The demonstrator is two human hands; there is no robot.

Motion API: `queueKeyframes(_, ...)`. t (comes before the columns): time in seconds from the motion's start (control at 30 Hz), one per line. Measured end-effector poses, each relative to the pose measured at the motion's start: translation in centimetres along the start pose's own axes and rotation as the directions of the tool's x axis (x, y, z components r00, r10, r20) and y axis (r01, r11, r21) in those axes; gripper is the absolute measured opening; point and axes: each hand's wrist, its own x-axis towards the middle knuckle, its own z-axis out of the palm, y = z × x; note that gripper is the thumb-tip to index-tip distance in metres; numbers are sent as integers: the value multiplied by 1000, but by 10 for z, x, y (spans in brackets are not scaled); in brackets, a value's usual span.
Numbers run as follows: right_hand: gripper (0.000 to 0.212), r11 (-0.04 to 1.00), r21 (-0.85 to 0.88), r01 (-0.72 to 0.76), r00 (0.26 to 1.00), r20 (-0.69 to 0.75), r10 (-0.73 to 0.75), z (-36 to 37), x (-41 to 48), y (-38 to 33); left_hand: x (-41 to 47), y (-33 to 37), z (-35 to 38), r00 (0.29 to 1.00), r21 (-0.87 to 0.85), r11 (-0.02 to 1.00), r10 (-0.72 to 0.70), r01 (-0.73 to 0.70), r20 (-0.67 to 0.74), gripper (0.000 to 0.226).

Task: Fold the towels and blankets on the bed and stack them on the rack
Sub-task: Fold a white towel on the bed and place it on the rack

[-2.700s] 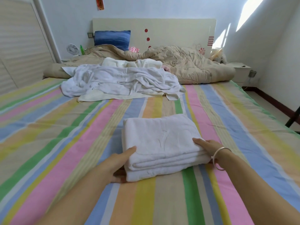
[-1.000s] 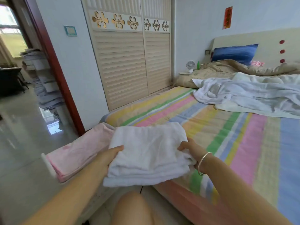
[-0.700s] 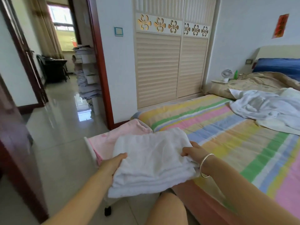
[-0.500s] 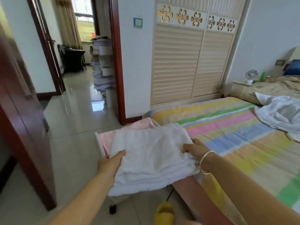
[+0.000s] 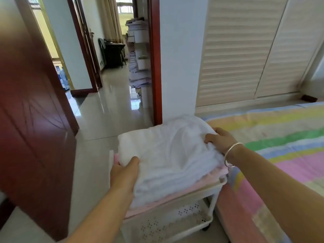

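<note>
A folded white towel lies on top of a folded pink towel, which rests on the white rack beside the bed. My left hand grips the white towel's near left edge. My right hand holds its right edge, a silver bangle on the wrist. Only a thin strip of the pink towel shows beneath the white one. The rack has a perforated lower shelf and stands on small wheels.
A dark red door stands open close on the left. Beyond it is a doorway onto a glossy tiled floor, with stacked papers by the frame. Louvred wardrobe doors line the wall behind the striped bed.
I lifted the folded white towel off the bed and turned left with it. It has come down onto the pink towel on the rack, both hands still on it.
</note>
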Motion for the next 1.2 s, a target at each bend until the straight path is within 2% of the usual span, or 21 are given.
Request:
queueKeyframes(0.1, 35, 998, -59, -15, 1000, 3, 15, 19, 21, 24, 10, -15, -3, 998, 192, 980, 56, -52, -13, 84)
queueKeyframes(0.17, 42, 992, -65, -106, 994, 14, 107, 24, 29, 39, 12, -18, -6, 996, 293, 953, 85, -84, 10, 92)
queueKeyframes(0.2, 45, 985, -69, -158, 987, 27, 160, 23, 32, 40, 14, -15, -6, 989, 355, 923, 148, -147, 26, 93)
queueKeyframes(0.23, 49, 976, -94, -198, 977, 54, 204, 20, 33, 37, 13, -7, -5, 971, 450, 863, 236, -229, 42, 93)
queueKeyframes(0.3, 56, 949, -239, -204, 969, 87, 231, 16, 39, 23, 15, 15, 3, 887, 659, 637, 451, -399, 102, 85)
queueKeyframes(0.37, 64, 898, -438, -42, 996, 48, 70, 19, 46, 0, 21, 43, 23, 796, 739, 440, 567, -510, 212, 69)
queueKeyframes(0.4, 70, 837, -543, 71, 997, 24, -70, 26, 45, -13, 26, 53, 36, 780, 772, 356, 563, -527, 273, 65)
queueKeyframes(0.43, 72, 731, -653, 198, 972, 32, -234, 36, 43, -24, 32, 57, 48, 793, 816, 269, 515, -512, 327, 64)
queueKeyframes(0.47, 70, 566, -761, 316, 923, 108, -370, 48, 39, -30, 39, 56, 58, 829, 865, 182, 429, -467, 357, 65)
queueKeyframes(0.5, 67, 379, -833, 403, 873, 226, -432, 63, 36, -30, 44, 46, 64, 870, 903, 108, 336, -416, 361, 66)
queueKeyframes(0.53, 63, 227, -858, 460, 843, 343, -415, 77, 35, -19, 49, 30, 69, 901, 926, 67, 267, -372, 342, 66)
queueKeyframes(0.57, 62, 148, -861, 486, 843, 418, -340, 90, 35, -2, 52, 12, 70, 917, 937, 60, 236, -344, 322, 66)
queueKeyframes(0.6, 62, 129, -864, 487, 860, 449, -244, 99, 35, 16, 55, -7, 70, 922, 940, 71, 235, -333, 309, 66)
queueKeyframes(0.67, 62, 166, -870, 465, 884, 445, -143, 107, 40, 45, 59, -31, 69, 914, 939, 88, 274, -333, 298, 66)
queueKeyframes(0.83, 62, 188, -870, 455, 890, 439, -123, 106, 45, 42, 61, -25, 70, 913, 933, 84, 254, -349, 319, 66)
queueKeyframes(0.9, 61, 222, -860, 461, 887, 433, -162, 100, 34, 36, 60, -20, 63, 889, 909, 136, 305, -394, 340, 65)
queueKeyframes(0.93, 61, 252, -846, 470, 881, 435, -184, 94, 25, 34, 59, -18, 58, 851, 861, 225, 394, -456, 347, 61)
queueKeyframes(1.0, 63, 308, -821, 481, 875, 428, -226, 73, -7, 34, 41, -15, 56, 694, 621, 411, 645, -668, 320, 46)
queueKeyframes(1.07, 77, 321, -818, 478, 871, 393, -296, 49, -43, 38, 5, -9, 68, 546, 372, 434, 788, -821, 284, 34)
queueKeyframes(1.13, 83, 310, -849, 428, 888, 332, -318, 18, -79, 42, -46, -5, 95, 486, 212, 438, 810, -873, 327, 27)
queueKeyframes(1.2, 72, 299, -893, 337, 915, 235, -328, -24, -117, 44, -102, -3, 126, 448, 43, 468, 811, -883, 376, 20)
